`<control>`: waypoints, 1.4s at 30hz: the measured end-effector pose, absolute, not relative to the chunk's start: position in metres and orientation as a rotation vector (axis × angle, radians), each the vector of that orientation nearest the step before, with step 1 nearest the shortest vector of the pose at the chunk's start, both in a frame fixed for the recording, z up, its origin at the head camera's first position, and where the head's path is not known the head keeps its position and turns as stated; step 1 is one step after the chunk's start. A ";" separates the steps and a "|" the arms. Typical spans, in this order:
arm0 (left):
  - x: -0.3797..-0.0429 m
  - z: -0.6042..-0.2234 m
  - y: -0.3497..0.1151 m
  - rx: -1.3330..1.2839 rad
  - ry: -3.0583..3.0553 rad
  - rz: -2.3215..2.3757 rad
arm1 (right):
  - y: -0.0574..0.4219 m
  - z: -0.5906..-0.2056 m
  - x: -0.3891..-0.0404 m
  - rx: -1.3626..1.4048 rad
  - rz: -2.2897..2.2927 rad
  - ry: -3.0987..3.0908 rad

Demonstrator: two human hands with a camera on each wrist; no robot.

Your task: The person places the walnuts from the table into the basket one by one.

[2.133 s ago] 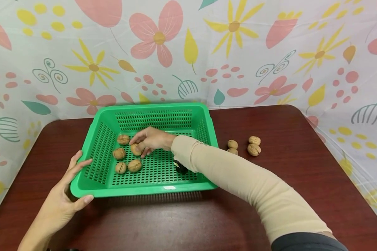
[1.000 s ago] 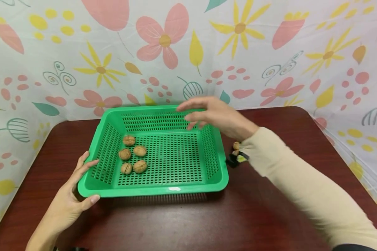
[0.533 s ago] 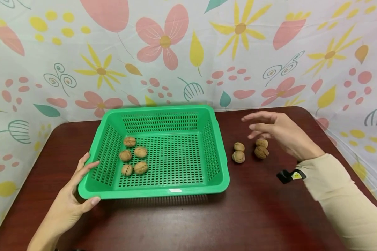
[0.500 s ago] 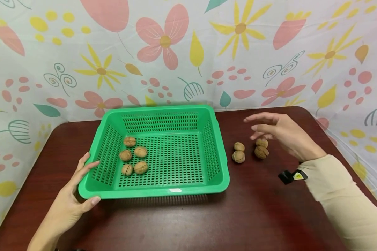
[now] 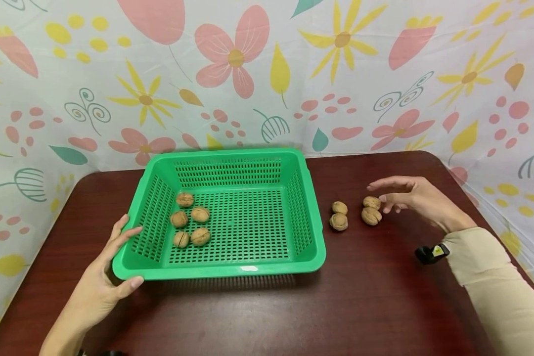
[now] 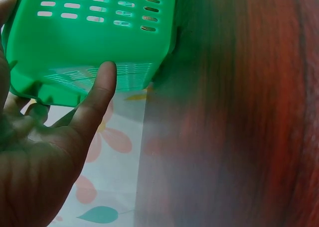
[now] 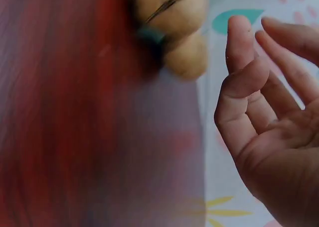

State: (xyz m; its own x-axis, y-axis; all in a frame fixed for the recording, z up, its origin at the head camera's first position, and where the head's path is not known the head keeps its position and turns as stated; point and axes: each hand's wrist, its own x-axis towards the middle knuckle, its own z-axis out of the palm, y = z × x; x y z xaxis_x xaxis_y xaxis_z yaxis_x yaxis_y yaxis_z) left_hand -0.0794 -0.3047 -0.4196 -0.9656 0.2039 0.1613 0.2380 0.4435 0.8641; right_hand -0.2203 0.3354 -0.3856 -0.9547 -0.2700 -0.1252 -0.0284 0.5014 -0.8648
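A green plastic basket [image 5: 249, 270] with slotted walls stands on the table. Its near-left corner is held by my left hand [image 5: 93, 287], thumb at the front rim and fingers over the left rim; the left wrist view shows that hand against the basket's wall [image 6: 75, 43]. Several walnuts [image 5: 200, 214] lie inside on the left. To the right of the basket sit a pair of walnuts [image 5: 338, 221] and, farther right, another pair [image 5: 371, 216]. My right hand [image 5: 420, 200] hovers just right of that outer pair, fingers loosely bent, holding nothing. In the right wrist view, two walnuts [image 7: 172, 10] appear beside the hand.
The dark reddish-brown table [image 5: 267, 316] has a glossy top. A white cloth [image 5: 258, 74] with flower prints hangs behind it and along both sides. A black wrist strap piece [image 5: 431, 253] sticks out under my right sleeve.
My right hand let go of a walnut in the basket, came out to the right over the table and lowered beside the outer pair. My left hand stays at the basket's corner.
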 end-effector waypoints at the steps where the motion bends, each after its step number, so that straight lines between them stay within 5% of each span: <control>1: -0.079 -0.420 -0.305 -0.404 -2.640 -1.588 | 0.338 -0.389 -0.222 -0.280 -1.430 2.490; 27: -0.080 -0.424 -0.306 -0.439 -2.597 -1.606 | 0.350 -0.413 -0.250 -0.417 -1.260 2.380; 42: -0.081 -0.423 -0.306 -0.441 -2.603 -1.610 | 0.330 -0.394 -0.250 -0.401 -1.313 2.415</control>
